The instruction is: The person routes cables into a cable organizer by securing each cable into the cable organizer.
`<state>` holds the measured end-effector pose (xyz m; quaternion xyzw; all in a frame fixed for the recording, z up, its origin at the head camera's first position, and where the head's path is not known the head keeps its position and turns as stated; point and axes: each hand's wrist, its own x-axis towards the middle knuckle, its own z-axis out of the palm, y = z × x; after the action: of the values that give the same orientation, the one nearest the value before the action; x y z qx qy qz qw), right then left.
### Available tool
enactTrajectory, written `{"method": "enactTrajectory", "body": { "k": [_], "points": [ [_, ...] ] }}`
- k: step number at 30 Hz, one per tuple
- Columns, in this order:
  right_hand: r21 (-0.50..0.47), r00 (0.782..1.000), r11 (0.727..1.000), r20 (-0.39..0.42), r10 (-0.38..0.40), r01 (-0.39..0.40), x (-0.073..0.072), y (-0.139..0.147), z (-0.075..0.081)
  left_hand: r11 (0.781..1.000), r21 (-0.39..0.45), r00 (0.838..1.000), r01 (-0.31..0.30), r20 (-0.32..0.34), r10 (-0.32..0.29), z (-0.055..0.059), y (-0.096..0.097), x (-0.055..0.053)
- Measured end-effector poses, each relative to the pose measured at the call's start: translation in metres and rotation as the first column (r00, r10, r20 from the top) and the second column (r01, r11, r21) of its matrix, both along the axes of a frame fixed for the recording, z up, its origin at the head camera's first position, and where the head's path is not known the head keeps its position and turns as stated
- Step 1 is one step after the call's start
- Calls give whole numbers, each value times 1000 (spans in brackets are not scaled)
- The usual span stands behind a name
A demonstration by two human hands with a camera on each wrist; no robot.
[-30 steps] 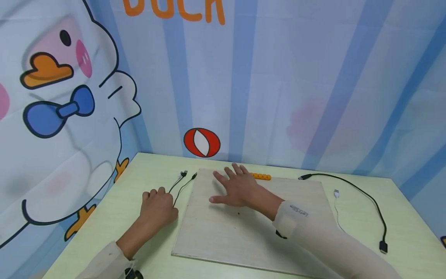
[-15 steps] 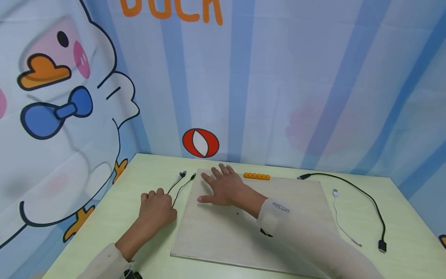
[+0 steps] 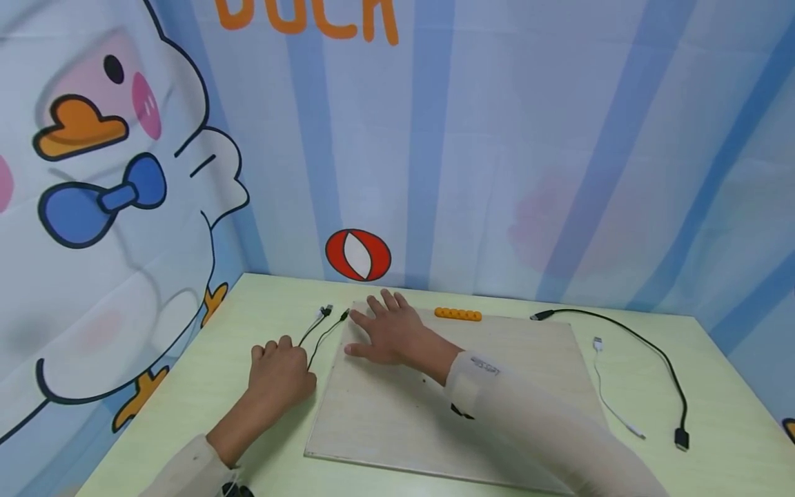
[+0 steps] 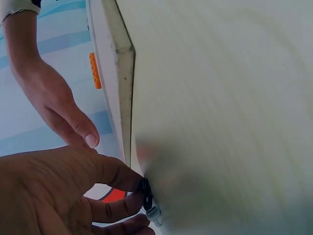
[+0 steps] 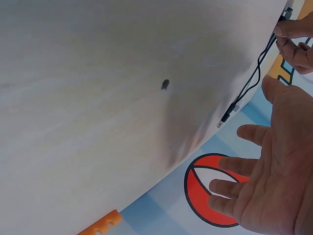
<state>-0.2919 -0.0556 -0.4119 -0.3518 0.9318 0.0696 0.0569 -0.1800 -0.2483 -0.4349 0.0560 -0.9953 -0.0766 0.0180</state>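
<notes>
On the left of the table, my left hand (image 3: 282, 373) grips thin black USB cables (image 3: 317, 345), whose small plugs point toward the back wall. In the left wrist view a dark plug (image 4: 147, 192) shows between the thumb and fingers, with a light metal end beside it. My right hand (image 3: 388, 331) is held over the back left corner of a pale wooden board (image 3: 447, 414), palm down, fingers spread and holding nothing. In the right wrist view its straight fingers reach toward the wall side, close to the cables.
An orange bumpy strip (image 3: 458, 314) lies at the board's back edge. To the right of the board are a short white USB cable (image 3: 597, 343) and a thicker black cable (image 3: 682, 439). A printed cloth wall (image 3: 478, 152) stands behind the table.
My right hand has moved left across the board toward its back left corner, uncovering the orange strip and the rest of the white cable. The left hand stays in place.
</notes>
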Motion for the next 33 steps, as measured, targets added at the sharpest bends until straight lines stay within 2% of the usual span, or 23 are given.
{"method": "enactTrajectory", "body": {
  "k": [10,23,33],
  "points": [
    [53,997,998,-66,30,-26,-4,-14,5,1000,-19,1000,-9,-4,9,1,3,-2],
    [145,980,987,-180,90,-64,-10,-38,-2,1000,-11,1000,10,-26,-10,-1,2,2],
    [107,967,990,-226,117,-94,-17,-43,-3,1000,-6,1000,-8,-20,8,-3,3,1]
  ]
}}
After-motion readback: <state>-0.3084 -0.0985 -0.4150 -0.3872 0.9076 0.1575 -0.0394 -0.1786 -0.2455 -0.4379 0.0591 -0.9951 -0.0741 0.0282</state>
